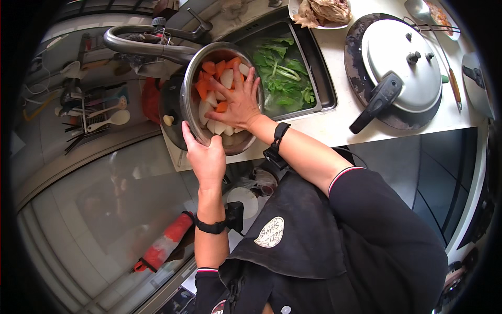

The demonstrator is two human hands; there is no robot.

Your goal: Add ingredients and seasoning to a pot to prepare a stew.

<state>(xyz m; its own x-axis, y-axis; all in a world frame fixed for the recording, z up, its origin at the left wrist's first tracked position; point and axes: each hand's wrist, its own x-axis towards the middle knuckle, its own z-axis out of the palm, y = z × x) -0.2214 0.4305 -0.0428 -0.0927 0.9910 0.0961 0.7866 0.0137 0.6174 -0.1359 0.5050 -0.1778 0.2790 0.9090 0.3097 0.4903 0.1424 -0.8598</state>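
Observation:
A stainless steel pot (190,78) is held over the left sink basin (169,98), close to the faucet. Inside it are cut orange carrot pieces (210,67) and white chunks (206,108), possibly radish. My left hand (206,159) grips the near rim, thumb and fingers along the edge. With fingers spread, my right hand (237,98) lies across the pieces in the pot, its palm near the right rim. The pot looks tilted, though how far is hard to tell. My right hand hides some of the contents.
Leafy greens (288,74) sit in water in the right basin (313,90). A gooseneck faucet (149,47) stands behind the pot. To the right are a lidded pressure cooker (400,59), a ladle (447,55) and a plate of poultry (323,13). Utensils (111,117) stand in a rack at left.

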